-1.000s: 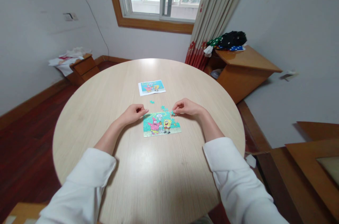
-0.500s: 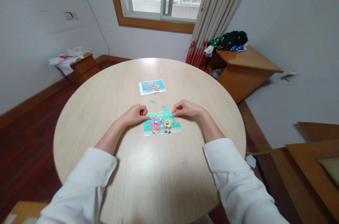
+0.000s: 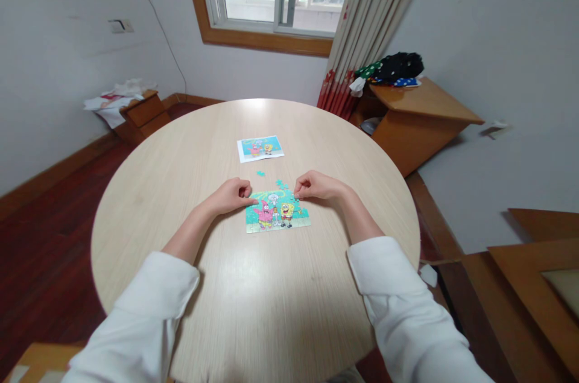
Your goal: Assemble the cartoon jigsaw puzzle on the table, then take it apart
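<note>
A mostly assembled jigsaw puzzle [image 3: 275, 217] lies flat before me, showing a pink starfish, a yellow sponge and a pale figure on turquoise. Its upper right edge is uneven. My left hand [image 3: 234, 195] rests at the upper left corner, fingers curled and thumb pressed on the puzzle's edge. At the upper right edge, my right hand [image 3: 316, 184] has thumb and index finger pinched over a small puzzle piece [image 3: 296, 196], mostly covered by the fingertips. Several loose turquoise pieces [image 3: 281, 184] lie just above the puzzle, and another loose piece [image 3: 260, 173] sits farther back.
Behind the loose pieces, a printed picture sheet [image 3: 261, 148] shows the same scene. Everything lies on a round wooden table [image 3: 181, 154]. Beyond it stand a low cabinet [image 3: 416, 111] with cloths on top, at right, and a small drawer unit [image 3: 147, 114] at left.
Both hands stay nearly in place. By my right fingertips, the dark-spotted bit at the puzzle's edge has shifted slightly and shows less than before.
</note>
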Action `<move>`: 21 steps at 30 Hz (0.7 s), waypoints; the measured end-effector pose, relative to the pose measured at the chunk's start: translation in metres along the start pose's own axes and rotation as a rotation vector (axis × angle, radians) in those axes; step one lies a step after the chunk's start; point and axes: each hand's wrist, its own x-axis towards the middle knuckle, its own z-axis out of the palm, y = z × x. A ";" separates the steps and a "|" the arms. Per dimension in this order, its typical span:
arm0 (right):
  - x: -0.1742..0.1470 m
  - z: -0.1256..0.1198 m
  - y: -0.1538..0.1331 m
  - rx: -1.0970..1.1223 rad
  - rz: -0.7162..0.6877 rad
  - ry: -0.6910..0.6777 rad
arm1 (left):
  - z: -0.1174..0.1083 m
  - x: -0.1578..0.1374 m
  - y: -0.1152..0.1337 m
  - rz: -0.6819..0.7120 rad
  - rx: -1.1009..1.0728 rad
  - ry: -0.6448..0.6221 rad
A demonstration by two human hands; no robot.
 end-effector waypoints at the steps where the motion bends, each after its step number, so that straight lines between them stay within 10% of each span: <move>1: 0.000 0.000 0.000 -0.006 0.004 0.001 | 0.000 0.000 0.001 -0.002 0.003 0.000; 21: 0.000 0.000 -0.001 -0.067 -0.007 -0.013 | -0.001 0.000 0.004 0.005 0.000 0.001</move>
